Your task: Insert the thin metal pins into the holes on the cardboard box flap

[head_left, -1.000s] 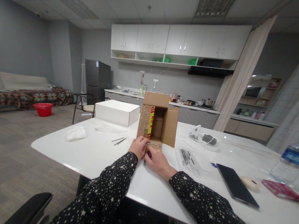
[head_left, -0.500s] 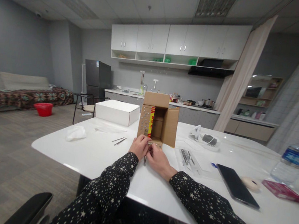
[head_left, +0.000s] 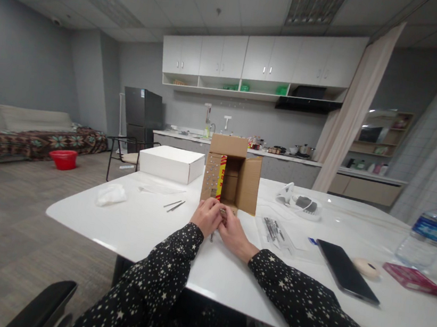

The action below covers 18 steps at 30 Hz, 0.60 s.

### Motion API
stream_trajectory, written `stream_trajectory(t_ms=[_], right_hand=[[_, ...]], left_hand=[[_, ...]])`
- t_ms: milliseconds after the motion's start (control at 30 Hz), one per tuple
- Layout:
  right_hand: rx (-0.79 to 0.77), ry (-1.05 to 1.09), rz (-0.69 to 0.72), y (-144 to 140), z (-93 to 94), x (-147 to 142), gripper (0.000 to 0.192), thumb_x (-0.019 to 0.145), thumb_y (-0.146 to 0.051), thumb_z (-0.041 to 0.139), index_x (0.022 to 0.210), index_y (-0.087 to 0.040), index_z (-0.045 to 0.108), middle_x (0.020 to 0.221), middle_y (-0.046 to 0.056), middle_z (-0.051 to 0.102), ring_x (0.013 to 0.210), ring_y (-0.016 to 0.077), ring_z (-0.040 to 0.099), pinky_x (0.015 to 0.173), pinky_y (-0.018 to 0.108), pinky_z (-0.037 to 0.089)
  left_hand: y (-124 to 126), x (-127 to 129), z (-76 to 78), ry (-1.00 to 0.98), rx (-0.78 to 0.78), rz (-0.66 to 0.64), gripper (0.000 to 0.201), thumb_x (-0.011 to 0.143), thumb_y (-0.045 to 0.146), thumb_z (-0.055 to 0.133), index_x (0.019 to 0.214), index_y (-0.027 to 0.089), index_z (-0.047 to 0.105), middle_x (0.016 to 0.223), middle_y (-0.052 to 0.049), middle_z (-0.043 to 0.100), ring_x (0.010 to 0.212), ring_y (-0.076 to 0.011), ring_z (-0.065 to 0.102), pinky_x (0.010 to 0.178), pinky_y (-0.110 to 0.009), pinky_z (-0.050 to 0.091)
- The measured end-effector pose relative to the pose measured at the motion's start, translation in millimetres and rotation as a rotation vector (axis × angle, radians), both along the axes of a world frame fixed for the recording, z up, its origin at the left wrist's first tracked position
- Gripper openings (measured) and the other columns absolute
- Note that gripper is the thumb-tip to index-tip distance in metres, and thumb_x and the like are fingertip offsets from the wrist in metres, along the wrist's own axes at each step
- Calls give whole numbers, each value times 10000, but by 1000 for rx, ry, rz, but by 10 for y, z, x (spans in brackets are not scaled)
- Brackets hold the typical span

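Well left of the grip lie a crumpled tissue (head_left: 111,194) and a white box (head_left: 170,163); nearer, two thin rods (head_left: 174,205) rest on the table (head_left: 121,226). The left hand (head_left: 206,216) and right hand (head_left: 232,232) meet just below the open carton (head_left: 232,175), fingers pinched together on a small metal piece (head_left: 221,213) at its lower flap, a thin dark tool (head_left: 211,235) hanging beneath. The piece looks light, stiff and slippery, best pinched by its sides; the carton is light and easily tipped. What exactly the fingers clasp is hidden. Right of the grip lie a bag of parts (head_left: 276,231), a phone (head_left: 347,269) and a bottle (head_left: 429,234).
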State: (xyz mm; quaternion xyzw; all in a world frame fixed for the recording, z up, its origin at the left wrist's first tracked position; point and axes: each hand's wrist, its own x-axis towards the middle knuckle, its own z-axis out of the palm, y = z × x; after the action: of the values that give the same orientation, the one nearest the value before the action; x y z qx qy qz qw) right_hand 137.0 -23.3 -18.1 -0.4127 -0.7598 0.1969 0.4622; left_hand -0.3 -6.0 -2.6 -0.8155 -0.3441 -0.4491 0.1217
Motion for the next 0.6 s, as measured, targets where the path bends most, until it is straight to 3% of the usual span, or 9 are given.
stream_trajectory(t_ms=[267,433,600], right_hand=[[36,-8,-21,37,-8,10,227,793,-100,421,952,-162,571,883,63,659,789,180,602,718,288,455],[55,-41,-14,7,22,-5,139,832,-150,427,826,-160,566,773,51,644,680,156,571,632,253,420],[72,-87,12,-46,51,-26,163,848,-178,437,726,-170,546,629,10,581,553,122,493,534,228,349]], left_hand=[[-44,14,23,40,-12,-24,186,820,152,448,937,186,587,910,-55,581,899,-164,540,820,-321,411],[-115,10,98,24,-68,-14,170,850,182,422,933,185,570,897,-47,581,892,-165,538,814,-325,402],[-78,-8,71,-101,-153,59,170,858,183,409,933,196,561,917,-36,586,882,-159,555,817,-325,403]])
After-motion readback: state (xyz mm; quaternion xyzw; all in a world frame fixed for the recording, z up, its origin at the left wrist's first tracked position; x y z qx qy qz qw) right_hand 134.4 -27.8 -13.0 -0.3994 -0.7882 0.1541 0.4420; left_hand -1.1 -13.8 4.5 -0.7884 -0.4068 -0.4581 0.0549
